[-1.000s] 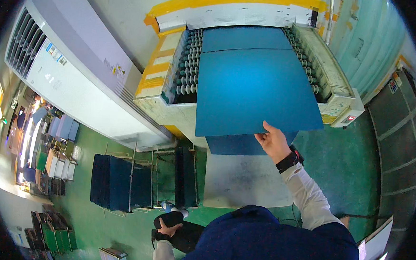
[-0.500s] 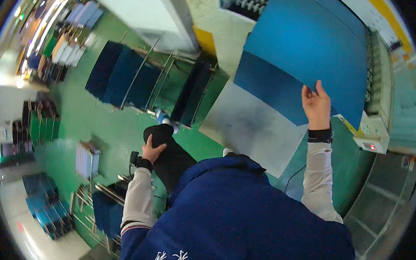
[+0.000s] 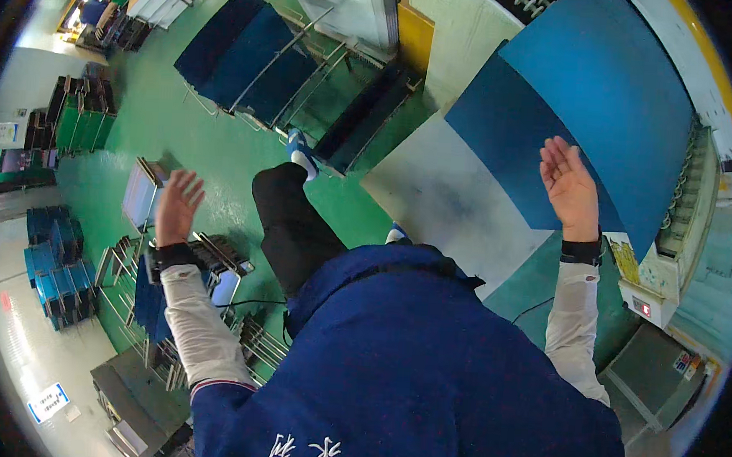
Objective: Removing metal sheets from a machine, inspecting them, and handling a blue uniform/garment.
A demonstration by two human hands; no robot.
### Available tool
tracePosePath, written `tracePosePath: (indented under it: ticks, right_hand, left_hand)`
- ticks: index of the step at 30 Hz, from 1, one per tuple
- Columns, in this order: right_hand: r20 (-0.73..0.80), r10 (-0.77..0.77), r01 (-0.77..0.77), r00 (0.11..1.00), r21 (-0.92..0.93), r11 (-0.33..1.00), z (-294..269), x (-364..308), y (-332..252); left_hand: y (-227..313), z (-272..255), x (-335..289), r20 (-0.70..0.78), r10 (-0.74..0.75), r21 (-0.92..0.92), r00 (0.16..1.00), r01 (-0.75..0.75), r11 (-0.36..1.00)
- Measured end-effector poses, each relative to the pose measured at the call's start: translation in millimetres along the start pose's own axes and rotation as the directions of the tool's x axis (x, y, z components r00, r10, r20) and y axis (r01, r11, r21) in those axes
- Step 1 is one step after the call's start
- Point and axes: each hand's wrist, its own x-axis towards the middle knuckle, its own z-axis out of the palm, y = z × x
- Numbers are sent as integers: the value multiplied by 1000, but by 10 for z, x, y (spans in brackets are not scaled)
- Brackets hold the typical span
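Nearest: navy jacket (image 3: 425, 358), both forearms reaching ahead of it. Left hand (image 3: 178, 210): fingers spread wide, empty, raised; pale panel stack (image 3: 140, 198) shows just left of it, can't tell the depth gap. Right hand (image 3: 571, 191): empty, fingers extended and close together, palm toward the head. It hangs over the dark blue sheet (image 3: 498, 128), near the bright blue sheet (image 3: 597, 75); can't tell if it touches. Grey board (image 3: 448, 183) sits just left of the dark sheet. Bright sheet lies farther right, on the roller machine (image 3: 697, 194). Far left: dark blue panels (image 3: 234, 49) in a metal rack (image 3: 281, 61).
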Motion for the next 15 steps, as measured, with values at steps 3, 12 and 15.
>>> tracePosePath:
  ticks: [3,12,15]
  right_hand:
    - [46,121,-109,992,-204,973,-2,72,48]
    - [154,-62,148,986,-644,750,780,154,-331]
    - [355,-74,339,932,-779,527,1208,319,-617]
  left_hand:
    - [456,19,-52,40,95,-22,995,-95,995]
    - [1807,937,-125,197,400,37,895,-414,909]
    - [2212,1311,-243,145,456,-31,878,-457,889]
